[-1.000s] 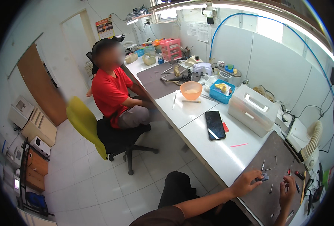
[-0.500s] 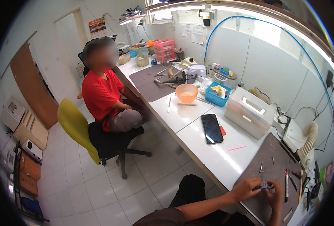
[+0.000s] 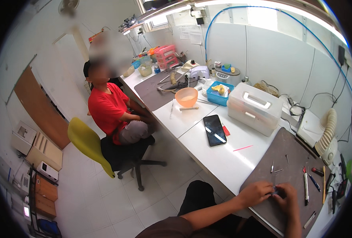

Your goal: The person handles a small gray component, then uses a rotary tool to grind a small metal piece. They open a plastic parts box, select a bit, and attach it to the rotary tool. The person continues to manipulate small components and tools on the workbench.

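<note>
Both my hands meet over the dark grey mat [image 3: 259,174] at the near right of the bench. Between the fingertips is a small bluish-grey piece [image 3: 276,191], too covered to name. My left hand [image 3: 258,193] pinches it from the left. My right hand [image 3: 287,198] has its fingers bent around the other side. Just beyond them lie a small thin metal tool [image 3: 272,166] and short metal pins [image 3: 277,171]. Right of my hands are a white marker [image 3: 306,186], a dark blue pen [image 3: 314,182] and a wooden stick [image 3: 324,190].
A black phone [image 3: 214,131], a pink strip [image 3: 243,148] and a clear-lidded case [image 3: 255,107] stand farther left. Beyond are an orange bowl [image 3: 186,97] and a blue basket [image 3: 220,95]. A person in red [image 3: 108,103] sits on a green-backed chair [image 3: 86,139].
The view has shifted, so the bench appears a little farther left and higher. My hands stay together on the small piece, which is now more covered by the fingers.
</note>
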Motion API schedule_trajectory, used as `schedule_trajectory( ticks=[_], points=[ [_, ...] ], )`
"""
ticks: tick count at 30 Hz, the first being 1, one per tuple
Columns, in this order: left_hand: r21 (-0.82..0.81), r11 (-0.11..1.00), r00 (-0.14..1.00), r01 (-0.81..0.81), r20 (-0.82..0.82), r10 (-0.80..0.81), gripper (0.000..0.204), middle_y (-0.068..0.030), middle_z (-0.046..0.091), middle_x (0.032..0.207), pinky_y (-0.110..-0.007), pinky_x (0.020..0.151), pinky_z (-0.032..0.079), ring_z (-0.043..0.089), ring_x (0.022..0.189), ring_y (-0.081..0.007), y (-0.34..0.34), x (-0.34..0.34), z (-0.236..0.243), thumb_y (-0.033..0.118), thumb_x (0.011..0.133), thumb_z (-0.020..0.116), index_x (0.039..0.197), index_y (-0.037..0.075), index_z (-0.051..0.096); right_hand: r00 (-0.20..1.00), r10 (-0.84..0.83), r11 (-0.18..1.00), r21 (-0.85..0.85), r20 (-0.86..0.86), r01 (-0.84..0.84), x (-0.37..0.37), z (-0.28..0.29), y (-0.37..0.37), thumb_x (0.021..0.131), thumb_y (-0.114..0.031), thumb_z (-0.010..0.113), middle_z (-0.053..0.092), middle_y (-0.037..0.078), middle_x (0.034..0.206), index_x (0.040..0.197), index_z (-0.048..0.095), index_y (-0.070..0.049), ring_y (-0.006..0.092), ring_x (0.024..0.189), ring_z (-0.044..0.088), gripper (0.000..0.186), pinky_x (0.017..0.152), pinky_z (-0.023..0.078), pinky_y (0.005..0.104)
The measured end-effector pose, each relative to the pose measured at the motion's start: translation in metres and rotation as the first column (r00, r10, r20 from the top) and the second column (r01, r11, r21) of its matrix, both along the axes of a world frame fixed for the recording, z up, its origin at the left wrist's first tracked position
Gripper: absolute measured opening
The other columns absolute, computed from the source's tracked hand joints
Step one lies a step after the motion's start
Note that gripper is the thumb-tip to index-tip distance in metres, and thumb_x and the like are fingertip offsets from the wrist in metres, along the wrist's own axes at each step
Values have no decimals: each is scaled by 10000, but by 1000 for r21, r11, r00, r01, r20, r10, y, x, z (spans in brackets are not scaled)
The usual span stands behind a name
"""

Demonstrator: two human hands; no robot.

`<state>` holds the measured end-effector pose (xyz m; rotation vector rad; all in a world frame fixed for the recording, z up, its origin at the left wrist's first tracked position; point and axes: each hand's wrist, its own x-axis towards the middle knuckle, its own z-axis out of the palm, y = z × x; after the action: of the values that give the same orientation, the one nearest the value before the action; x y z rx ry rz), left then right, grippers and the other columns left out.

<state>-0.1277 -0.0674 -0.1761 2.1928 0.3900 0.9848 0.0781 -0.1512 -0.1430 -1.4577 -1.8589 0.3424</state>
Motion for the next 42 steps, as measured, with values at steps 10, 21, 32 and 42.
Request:
schedule_trajectory(
  ticks=[10, 21, 32, 42],
  points=[
    [124, 992, 997, 31, -69, -23, 252, -146, 655, 1183, -401, 897, 532, 642, 1057, -330, 0, -2, 2, 98, 823, 744, 1061, 44, 681, 999, 51, 996, 68, 5, -51, 1, 5, 0, 584, -47, 865, 679, 124, 979, 998, 682, -50, 324, 914, 654, 453, 796, 533, 396],
    [83, 995, 998, 50, -40, -47, 259, -147, 645, 1183, -408, 939, 509, 618, 1093, -331, 0, 3, 1, 77, 826, 721, 1079, 47, 672, 998, 49, 998, 25, 42, -50, 6, 2, 0, 586, -41, 825, 666, 132, 953, 1012, 678, -34, 322, 869, 630, 451, 759, 507, 401],
    [52, 996, 998, 67, -23, -66, 294, -143, 624, 1139, -402, 959, 488, 580, 1114, -322, 1, 4, -1, 38, 796, 713, 1078, 3, 637, 999, -16, 999, 41, 30, 15, 2, -9, 2, 546, -41, 793, 641, 132, 907, 942, 647, -26, 324, 843, 610, 422, 729, 502, 400],
    [-37, 997, 997, 73, -21, -74, 369, -137, 629, 1091, -415, 933, 484, 579, 1076, -331, 1, 3, 5, 21, 774, 730, 1117, -2, 596, 998, -8, 999, 47, 58, 5, -3, -4, 1, 539, -24, 788, 625, 135, 926, 957, 636, -22, 340, 854, 594, 444, 740, 491, 417]
  ],
)
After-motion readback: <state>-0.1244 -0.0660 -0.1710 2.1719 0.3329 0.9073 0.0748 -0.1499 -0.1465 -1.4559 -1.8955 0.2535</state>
